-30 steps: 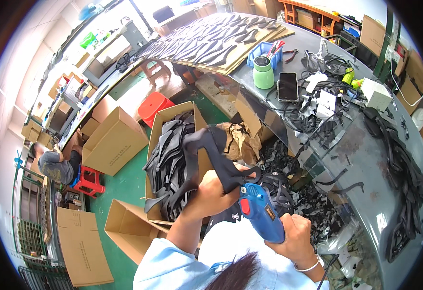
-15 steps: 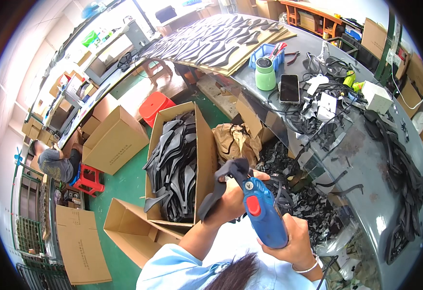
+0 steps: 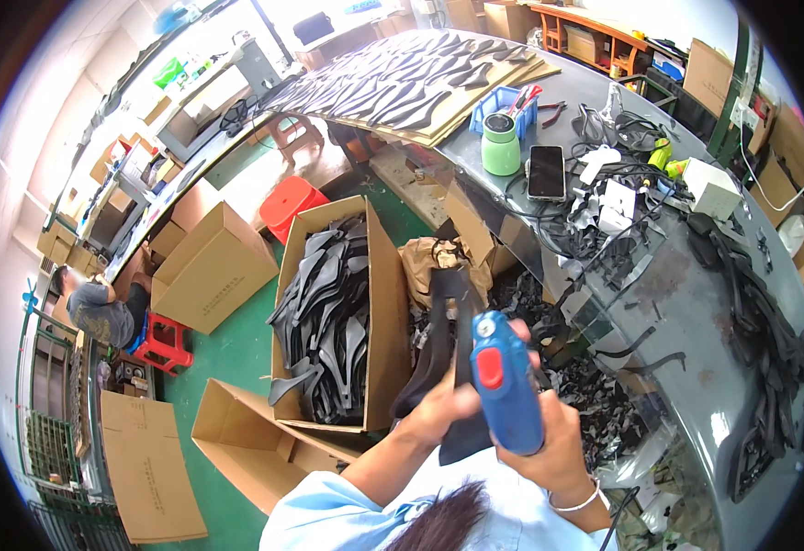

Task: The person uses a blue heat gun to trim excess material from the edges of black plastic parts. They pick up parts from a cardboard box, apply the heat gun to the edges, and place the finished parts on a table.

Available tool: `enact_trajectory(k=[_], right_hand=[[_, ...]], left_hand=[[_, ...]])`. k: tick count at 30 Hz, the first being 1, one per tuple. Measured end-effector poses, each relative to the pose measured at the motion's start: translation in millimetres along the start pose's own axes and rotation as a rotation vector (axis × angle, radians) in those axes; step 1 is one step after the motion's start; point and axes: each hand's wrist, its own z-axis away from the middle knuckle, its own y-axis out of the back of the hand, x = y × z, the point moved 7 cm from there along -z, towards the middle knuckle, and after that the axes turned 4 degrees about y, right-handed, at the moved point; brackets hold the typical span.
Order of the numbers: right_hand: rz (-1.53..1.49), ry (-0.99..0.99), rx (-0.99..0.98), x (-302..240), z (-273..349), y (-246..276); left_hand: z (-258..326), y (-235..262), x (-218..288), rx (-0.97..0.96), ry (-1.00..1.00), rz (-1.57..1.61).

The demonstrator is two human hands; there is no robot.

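My right hand (image 3: 556,439) is wrapped round the body of a blue handheld power tool (image 3: 510,409) with a red button on top. Its working end points away from me and is partly hidden. Just to its left, my left hand (image 3: 440,411) is closed on a long, dark, curved strap-like piece (image 3: 436,335), which stands up beside the tool's front. Part of the dark material also hangs below that hand, against the tool. Motion blurs the left fingers. An open carton (image 3: 379,321) full of similar black curved pieces (image 3: 330,312) stands to the left of my hands.
Black scraps (image 3: 595,413) lie heaped below on the right. The grey table (image 3: 686,312) carries a green bottle (image 3: 501,147), a phone (image 3: 546,173), cables and a pile of black strips (image 3: 769,358). Cartons, a red stool (image 3: 165,342) and a seated person (image 3: 106,308) are at left.
The dark piece in my left hand has gone from folded over the tool's front to stretched upright beside it. The tool has shifted slightly right and toward me.
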Motion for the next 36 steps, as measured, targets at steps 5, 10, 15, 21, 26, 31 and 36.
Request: enact_trajectory(k=[5,10,15,21,26,31,36], right_hand=[[-0.017,0.067,-0.151,-10.5,5.1,-16.3],[0.123,0.029,-0.014,-1.4,8.1,8.8],[0.247,0.05,0.193,4.5,-4.0,36.1],[0.175,0.127,-0.062,18.7,-9.0,24.2],[0.26,0.345,-0.05,5.0,-9.6,22.3],[0.432,0.353,0.04,8.2,-4.1,17.4],[0.09,-0.129,0.026,32.4,-5.2,21.1]], left_hand=[[-7.9,38.2,41.0,0.45,-0.679,-0.035],[7.1,40.1,41.8,0.621,-0.186,-0.252],[19.6,21.2,0.9,0.385,0.484,-0.276],[18.6,2.4,-18.6,0.194,0.711,-0.189],[19.2,0.0,-26.0,0.087,0.793,-0.156],[20.8,8.2,-23.6,0.213,0.509,-0.605],[17.4,-4.2,-17.0,0.074,0.523,-0.86]])
